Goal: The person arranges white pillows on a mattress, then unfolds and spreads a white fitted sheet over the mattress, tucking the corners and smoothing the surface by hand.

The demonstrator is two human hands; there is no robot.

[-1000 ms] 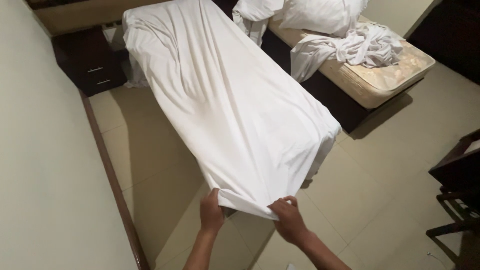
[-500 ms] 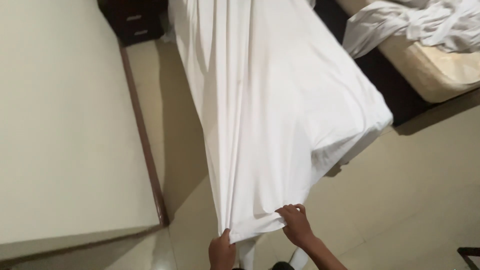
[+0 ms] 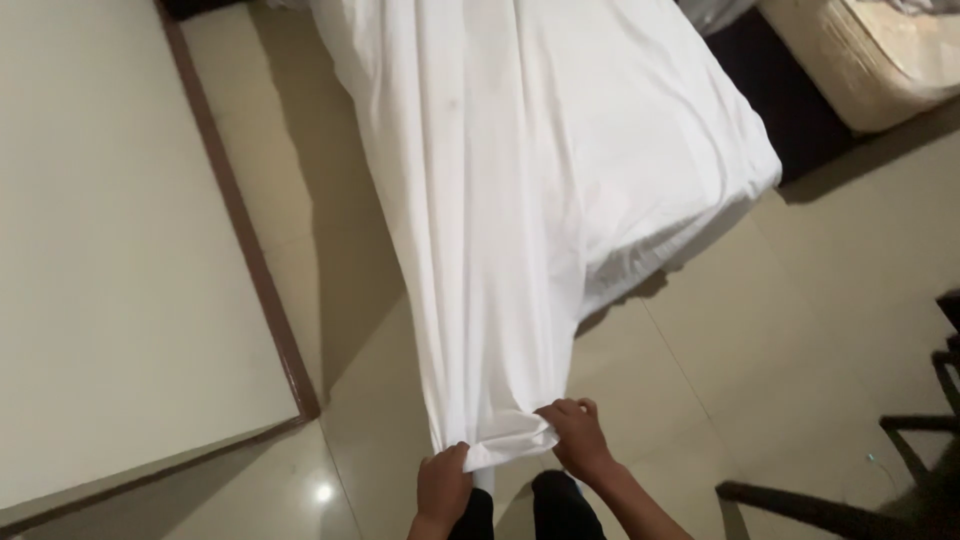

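We see our left hand and right hand at bottom centre, each grip clenched on the white sheet hem, bed above.

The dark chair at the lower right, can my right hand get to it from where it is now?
Probably not right away. The right hand is gripping the white sheet's hem, with bare floor between it and the dark chair. Nothing blocks the way, but it would likely need letting go.
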